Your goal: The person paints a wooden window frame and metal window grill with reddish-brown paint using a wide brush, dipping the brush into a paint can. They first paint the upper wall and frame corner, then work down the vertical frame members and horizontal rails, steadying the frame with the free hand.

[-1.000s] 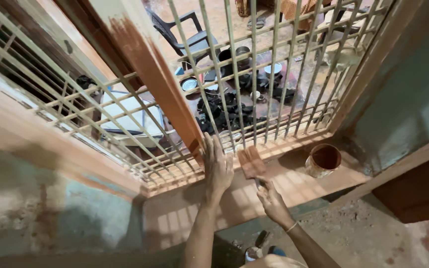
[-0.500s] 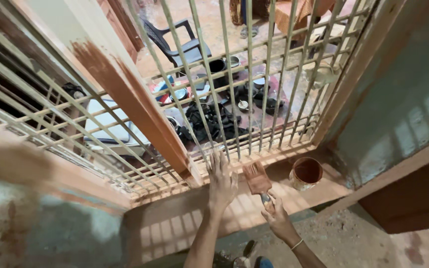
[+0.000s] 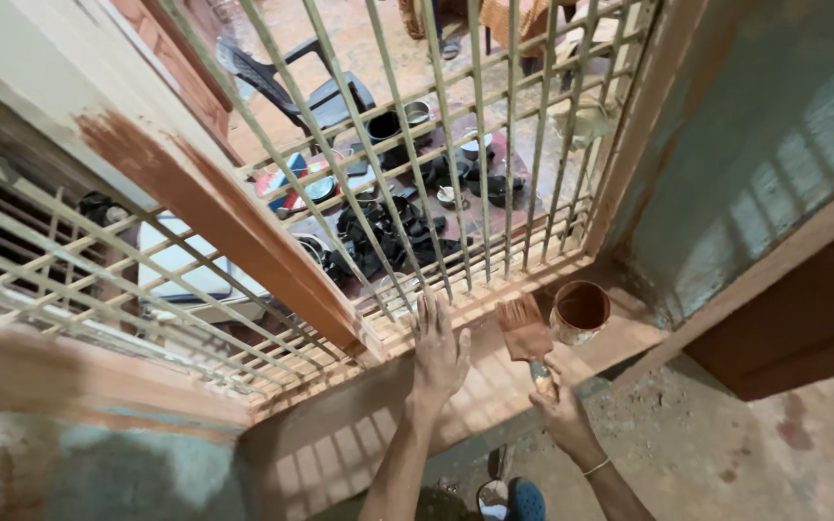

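Note:
My left hand (image 3: 436, 352) lies flat, fingers spread, on the wooden window sill (image 3: 340, 439) just below the metal grille (image 3: 456, 164). My right hand (image 3: 560, 410) grips the handle of a flat paintbrush (image 3: 523, 328) whose bristles are loaded with reddish-brown paint and rest on the sill. A small round tin of the same brown paint (image 3: 579, 311) stands on the sill right beside the brush. The sloping wooden frame piece (image 3: 234, 227) to the left is partly coated brown.
Beyond the grille, far below, are a dark plastic chair (image 3: 311, 92), several pots and dark items on the ground. A greenish wall (image 3: 755, 145) rises on the right, with a dark brown panel (image 3: 803, 318) under it. My foot (image 3: 514, 500) shows at the bottom.
The view has shifted, so the hands, brush and tin sit further right and lower. The brush now rests closer to the tin. My left hand stays flat on the sill.

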